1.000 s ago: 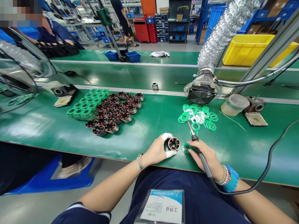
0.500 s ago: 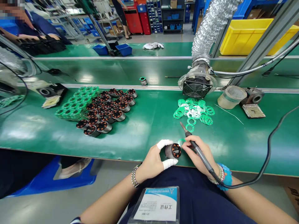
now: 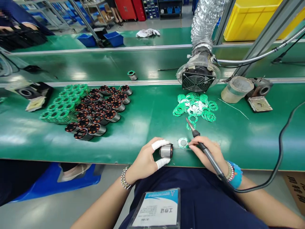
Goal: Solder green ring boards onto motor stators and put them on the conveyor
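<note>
My left hand, with white covers on thumb and finger, grips a motor stator by its sides. The stator lies sideways, its metal wall toward me and its copper-wound end toward the right. In my right hand is a soldering iron, its tip pointing up and left over the green ring boards. The same hand's fingertips pinch the edge of one ring-shaped circuit board, held just right of the stator and apart from it. A loose pile of ring boards lies beyond.
Several wound stators stand at left beside stacked green boards. A fume extractor fan hangs over the pile. At right are a cloudy tub, a soldering stand and a solder wire. The iron's cord loops right.
The stator has turned from its open end facing me to lying sideways. The ring board in my right fingers has come flat and clear of the stator. The camera view has shifted.
</note>
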Tool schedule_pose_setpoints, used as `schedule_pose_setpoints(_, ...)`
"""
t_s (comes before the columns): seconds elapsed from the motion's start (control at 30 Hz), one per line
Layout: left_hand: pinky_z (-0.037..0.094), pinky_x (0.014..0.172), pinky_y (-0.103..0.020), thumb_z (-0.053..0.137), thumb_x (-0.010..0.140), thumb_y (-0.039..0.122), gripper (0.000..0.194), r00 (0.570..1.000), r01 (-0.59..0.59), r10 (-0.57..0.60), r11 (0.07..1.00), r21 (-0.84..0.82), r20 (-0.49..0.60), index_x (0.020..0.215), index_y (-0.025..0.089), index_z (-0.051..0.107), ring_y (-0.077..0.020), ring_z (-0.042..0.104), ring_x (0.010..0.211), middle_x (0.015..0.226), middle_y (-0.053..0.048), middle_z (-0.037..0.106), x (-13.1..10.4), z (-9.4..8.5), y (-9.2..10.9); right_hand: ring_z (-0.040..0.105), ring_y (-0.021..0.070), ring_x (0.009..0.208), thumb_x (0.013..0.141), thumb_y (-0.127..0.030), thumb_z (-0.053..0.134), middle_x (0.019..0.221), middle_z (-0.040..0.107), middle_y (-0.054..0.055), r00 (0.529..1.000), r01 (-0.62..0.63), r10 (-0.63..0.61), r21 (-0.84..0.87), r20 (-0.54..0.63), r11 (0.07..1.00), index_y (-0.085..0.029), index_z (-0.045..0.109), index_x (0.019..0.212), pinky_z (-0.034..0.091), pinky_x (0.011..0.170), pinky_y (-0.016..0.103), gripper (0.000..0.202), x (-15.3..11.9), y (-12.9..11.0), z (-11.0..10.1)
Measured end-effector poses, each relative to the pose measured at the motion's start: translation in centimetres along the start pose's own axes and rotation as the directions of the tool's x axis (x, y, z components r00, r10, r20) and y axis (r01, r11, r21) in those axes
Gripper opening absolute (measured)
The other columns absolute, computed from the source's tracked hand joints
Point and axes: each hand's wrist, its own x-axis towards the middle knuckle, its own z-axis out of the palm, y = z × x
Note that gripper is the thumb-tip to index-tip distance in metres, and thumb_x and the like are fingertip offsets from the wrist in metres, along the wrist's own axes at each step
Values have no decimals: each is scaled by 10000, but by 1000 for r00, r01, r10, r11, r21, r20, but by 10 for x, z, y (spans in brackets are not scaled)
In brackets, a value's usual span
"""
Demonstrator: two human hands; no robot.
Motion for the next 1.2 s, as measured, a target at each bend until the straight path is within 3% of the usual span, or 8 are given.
schedule_pose_setpoints(0.1,475,830,-372,669,710,199,432,1000,-20,20,1000,2,11,1116,221,522,-208,559,948,1071,-82,543,6,-1,-8,641,133,655,840,-212,549,775,689,12,997,76,-74,-57,36,995,-234,618,934,510,643,247,119,0,3,-17)
schedule_pose_setpoints(0.2,478,825,-372,663,703,188,414,998,-51,53,997,-55,33,1092,221,522,-208,553,947,1066,-81,535,12,0,-13,655,161,726,829,-227,565,870,713,37,990,133,-132,-21,55,991,-232,628,1031,520,682,287,212,1,4,-26)
schedule_pose_setpoints(0.5,476,821,-388,652,699,177,413,998,-60,62,993,-103,24,1085,221,514,-203,551,929,1043,-78,533,16,3,-16,629,147,697,821,-236,560,783,694,26,982,-60,49,54,181,997,-212,687,888,497,639,277,146,7,10,-30)
schedule_pose_setpoints(1.2,476,807,-367,655,698,167,412,997,-82,82,993,-81,-3,1080,210,506,-192,548,913,1022,-73,532,16,5,-19,613,153,679,828,-218,563,750,676,30,971,-57,42,58,237,997,-210,688,910,479,627,293,150,6,11,-31)
